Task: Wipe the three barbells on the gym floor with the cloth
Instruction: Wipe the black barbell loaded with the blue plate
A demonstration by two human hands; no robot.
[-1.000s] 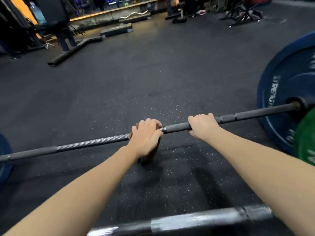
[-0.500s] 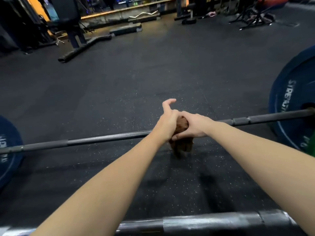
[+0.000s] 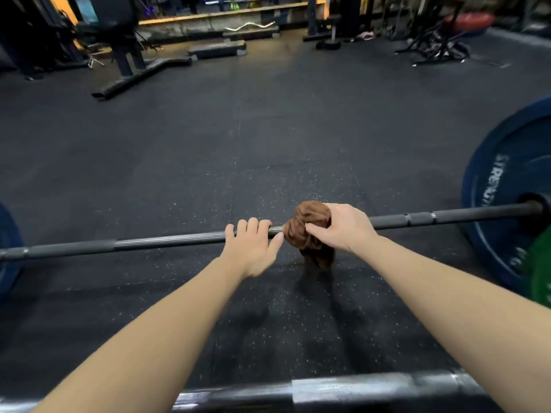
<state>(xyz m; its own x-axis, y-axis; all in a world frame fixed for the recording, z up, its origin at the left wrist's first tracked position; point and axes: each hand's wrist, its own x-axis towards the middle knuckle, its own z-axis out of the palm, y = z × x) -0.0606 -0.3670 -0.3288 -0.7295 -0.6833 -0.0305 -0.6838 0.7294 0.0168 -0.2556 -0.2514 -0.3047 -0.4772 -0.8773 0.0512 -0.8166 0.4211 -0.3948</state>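
A dark barbell (image 3: 167, 241) lies across the black gym floor, with a blue plate (image 3: 507, 186) on its right end and another blue plate (image 3: 7, 251) at the left edge. A bunched brown cloth (image 3: 307, 228) is wrapped over the middle of the bar, its tail hanging down. My right hand (image 3: 346, 226) grips the cloth on the bar. My left hand (image 3: 253, 245) rests on the bar just left of the cloth, fingers curled over it. A second, shiny barbell (image 3: 328, 389) runs along the bottom of the view.
A green plate (image 3: 539, 269) sits at the right edge beside the blue one. Benches, step platforms (image 3: 217, 50) and a rack base (image 3: 140, 76) line the far left. Folded stands (image 3: 438, 49) are at the far right. Speckled rubber flooring lies between.
The cloth passed from my left hand to my right hand at the bar's middle. My left hand now rests bare on the bar left of the cloth. The view shifted slightly.
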